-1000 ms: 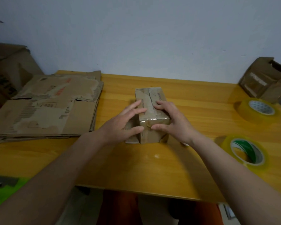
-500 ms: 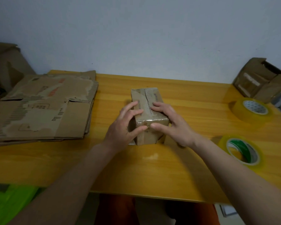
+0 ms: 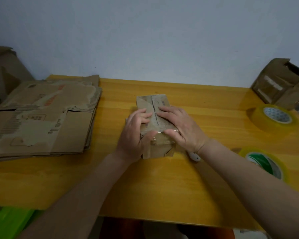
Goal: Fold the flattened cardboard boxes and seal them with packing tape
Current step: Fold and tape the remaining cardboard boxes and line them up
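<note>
Hands pressed down on the small brown cardboard box (image 3: 154, 125) mid-tabletop: the left hand (image 3: 136, 133) curled around its near-left corner, the right hand (image 3: 179, 126) lay flat-fingered over shiny clear tape. Light and thin-walled, it likely dents easily; holding its side walls seemed safest.

A small folded box (image 3: 154, 116) is sitting mid-table (image 3: 145, 187), with the left hand (image 3: 136, 133) and right hand (image 3: 181, 128) lying on top of it. A stack of flattened cardboard (image 3: 41, 118) is lying to its left. Two tape rolls (image 3: 273, 118) (image 3: 264, 163) are resting at the right, behind them an open box (image 3: 281, 83).
</note>
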A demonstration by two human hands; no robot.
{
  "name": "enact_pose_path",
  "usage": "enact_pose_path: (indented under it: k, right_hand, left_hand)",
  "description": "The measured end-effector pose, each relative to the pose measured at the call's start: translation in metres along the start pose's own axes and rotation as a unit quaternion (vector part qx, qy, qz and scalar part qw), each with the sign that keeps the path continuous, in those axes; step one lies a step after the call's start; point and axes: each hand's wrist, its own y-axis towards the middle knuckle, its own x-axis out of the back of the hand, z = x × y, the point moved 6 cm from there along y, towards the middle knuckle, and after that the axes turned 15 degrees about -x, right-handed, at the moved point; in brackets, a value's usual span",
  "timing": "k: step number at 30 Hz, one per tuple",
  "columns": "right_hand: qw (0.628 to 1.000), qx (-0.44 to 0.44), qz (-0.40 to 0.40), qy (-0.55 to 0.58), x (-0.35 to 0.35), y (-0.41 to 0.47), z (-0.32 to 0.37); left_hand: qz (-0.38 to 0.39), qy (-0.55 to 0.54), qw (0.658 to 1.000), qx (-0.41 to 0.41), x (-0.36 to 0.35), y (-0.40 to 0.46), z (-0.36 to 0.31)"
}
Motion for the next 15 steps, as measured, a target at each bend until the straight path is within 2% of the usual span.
enact_pose_path:
  k: [3, 7, 10, 13, 15]
  right_hand:
    - [0.999, 0.036, -0.02, -0.036, 0.0, 0.004, -0.002]
    - [0.996, 0.026, -0.082, -0.012, -0.004, 0.002, -0.004]
    - [0.998, 0.003, -0.06, 0.002, -0.003, 0.002, -0.004]
    - [0.999, -0.004, 0.04, -0.022, 0.002, -0.001, -0.005]
    - [0.992, 0.014, 0.091, -0.082, 0.005, -0.008, -0.008]
  left_hand:
    - [-0.071, 0.004, 0.997, 0.001, -0.004, 0.002, -0.003]
    - [-0.176, 0.006, 0.983, 0.061, -0.011, 0.002, -0.009]
    - [-0.166, 0.001, 0.98, 0.107, -0.013, 0.004, -0.012]
    - [-0.103, -0.005, 0.988, 0.113, -0.007, 0.008, -0.016]
    - [-0.082, -0.032, 0.983, 0.163, 0.0, 0.015, -0.019]
